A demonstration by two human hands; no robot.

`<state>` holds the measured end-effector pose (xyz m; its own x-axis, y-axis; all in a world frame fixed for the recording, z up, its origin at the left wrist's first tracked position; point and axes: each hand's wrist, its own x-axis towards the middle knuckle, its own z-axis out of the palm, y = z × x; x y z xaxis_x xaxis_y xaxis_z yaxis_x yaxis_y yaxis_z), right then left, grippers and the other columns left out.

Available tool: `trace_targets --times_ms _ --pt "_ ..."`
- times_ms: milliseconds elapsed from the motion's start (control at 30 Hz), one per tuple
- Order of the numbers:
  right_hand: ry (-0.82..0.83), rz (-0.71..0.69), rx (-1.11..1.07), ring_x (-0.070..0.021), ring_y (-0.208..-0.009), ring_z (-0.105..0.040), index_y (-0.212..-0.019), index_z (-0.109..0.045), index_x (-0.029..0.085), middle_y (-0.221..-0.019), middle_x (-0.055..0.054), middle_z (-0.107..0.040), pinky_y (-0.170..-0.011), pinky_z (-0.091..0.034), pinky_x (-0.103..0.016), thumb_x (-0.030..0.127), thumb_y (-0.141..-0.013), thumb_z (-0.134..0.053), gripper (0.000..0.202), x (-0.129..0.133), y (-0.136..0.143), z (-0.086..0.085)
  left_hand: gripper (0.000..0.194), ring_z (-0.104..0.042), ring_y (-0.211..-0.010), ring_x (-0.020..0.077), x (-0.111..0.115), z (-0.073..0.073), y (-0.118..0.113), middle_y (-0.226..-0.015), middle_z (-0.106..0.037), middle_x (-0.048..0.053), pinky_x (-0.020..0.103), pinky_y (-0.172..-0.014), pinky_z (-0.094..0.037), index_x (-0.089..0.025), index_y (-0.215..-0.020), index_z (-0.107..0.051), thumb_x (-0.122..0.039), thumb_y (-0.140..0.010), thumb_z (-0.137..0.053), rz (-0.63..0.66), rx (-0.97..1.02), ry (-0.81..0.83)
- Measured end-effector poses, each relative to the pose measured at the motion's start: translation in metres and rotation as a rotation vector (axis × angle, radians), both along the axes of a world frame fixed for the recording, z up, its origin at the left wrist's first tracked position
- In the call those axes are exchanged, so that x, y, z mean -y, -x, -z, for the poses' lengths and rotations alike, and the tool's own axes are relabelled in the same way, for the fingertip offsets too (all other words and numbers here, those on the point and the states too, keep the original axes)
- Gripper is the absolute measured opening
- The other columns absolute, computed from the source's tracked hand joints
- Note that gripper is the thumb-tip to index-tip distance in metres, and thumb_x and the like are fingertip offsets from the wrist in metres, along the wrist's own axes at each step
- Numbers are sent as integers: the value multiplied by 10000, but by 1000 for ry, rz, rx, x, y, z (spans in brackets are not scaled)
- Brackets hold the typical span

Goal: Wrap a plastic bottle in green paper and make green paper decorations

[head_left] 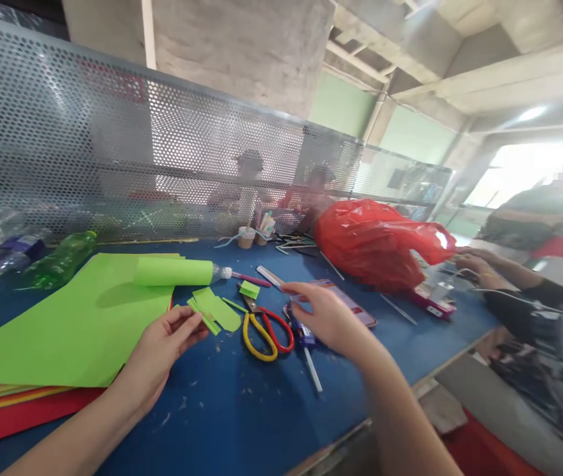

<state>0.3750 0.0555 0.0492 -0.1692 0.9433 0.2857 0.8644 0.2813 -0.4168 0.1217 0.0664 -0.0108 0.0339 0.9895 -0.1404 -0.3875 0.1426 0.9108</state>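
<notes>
My left hand [174, 337] pinches a narrow green paper strip [204, 317] beside green paper scraps [224, 311] on the blue table. To the right, my right hand [318, 314] is over a blue glue gun [303, 330] with a white glue stick out of its rear; its fingers are apart and slightly curled, with nothing between them. Scissors [261, 327] with one yellow and one red handle lie between the hands, a small green paper piece [250, 289] at their blades. A bottle wrapped in green paper [176, 272] rests on its side behind my left hand.
Stacked coloured sheets [87, 324] cover the left side, with plastic bottles [63, 261] behind. A red plastic bag [370, 241], a phone-like flat object [345, 301] and cups [246, 237] stand or lie farther back. Another person's hands [479, 264] are at the right.
</notes>
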Motion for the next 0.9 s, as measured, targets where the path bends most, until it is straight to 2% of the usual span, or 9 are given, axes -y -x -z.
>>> trace_targets --times_ms 67,133,267,367,500,567,700,767,900 --pt "46 74 265 -321 -1230 -496 -1236 -586 75 -1287 -190 -571 -1062 -344 -456 62 -690 -551 546 11 -32 0 402 -618 -696 107 -1 3 2 -719 -671 -14 211 -731 -544 -140 -735 -683 -378 -470 -871 10 -3 -3" --pt "215 80 390 -332 -1263 -460 -1299 -524 59 -1367 -210 -490 -1065 -345 -447 51 -630 -570 671 19 -55 10 397 -618 -683 102 -2 5 3 -717 -670 -21 207 -719 -548 -144 -750 -683 -370 -481 -868 12 -5 -10" --pt "228 -15 363 -270 -1223 -496 -1287 -523 86 -1319 -167 -534 -1052 -362 -389 40 -621 -514 668 20 -69 41 396 -622 -657 99 -2 6 3 -711 -669 -29 214 -696 -551 -148 -785 -683 -340 -491 -866 6 -9 0" --pt "158 -17 300 -241 -1130 -552 -1186 -579 116 -1206 -144 -577 -992 -407 -350 24 -599 -496 600 19 -65 45 426 -626 -647 108 -1 3 3 -710 -683 -17 225 -681 -549 -142 -798 -689 -336 -465 -870 -9 -3 4" --pt "-4 30 138 -217 -1017 -581 -1057 -584 160 -1102 -101 -582 -894 -442 -329 24 -606 -479 483 26 -46 26 436 -614 -625 120 0 -4 4 -681 -691 -2 248 -673 -543 -129 -783 -701 -321 -428 -867 -19 -24 9" --pt "-58 -14 22 -209 -932 -583 -1040 -568 169 -1037 -83 -598 -822 -458 -317 80 -664 -511 390 33 -28 19 411 -606 -619 121 1 -6 4 -690 -696 6 250 -664 -533 -129 -768 -707 -321 -435 -855 -7 -46 -5" --pt "77 -130 -312 -171 -756 -576 -1079 -561 186 -868 -33 -626 -681 -472 -266 371 -800 -567 335 46 17 26 340 -604 -643 136 3 -10 5 -719 -706 19 250 -653 -514 -143 -752 -720 -337 -488 -814 44 -131 -76" --pt "102 -79 -439 -180 -772 -586 -1122 -562 199 -873 -38 -638 -708 -484 -283 464 -819 -548 402 52 37 33 319 -615 -666 152 4 -12 5 -742 -713 26 258 -649 -512 -150 -758 -725 -336 -509 -796 76 -169 -111" --pt "212 -56 -474 -160 -580 -552 -1144 -586 204 -736 -29 -627 -563 -480 -276 534 -853 -485 451 59 58 35 277 -622 -647 153 5 -10 5 -780 -721 30 272 -643 -520 -166 -810 -729 -294 -567 -766 122 -213 -188"
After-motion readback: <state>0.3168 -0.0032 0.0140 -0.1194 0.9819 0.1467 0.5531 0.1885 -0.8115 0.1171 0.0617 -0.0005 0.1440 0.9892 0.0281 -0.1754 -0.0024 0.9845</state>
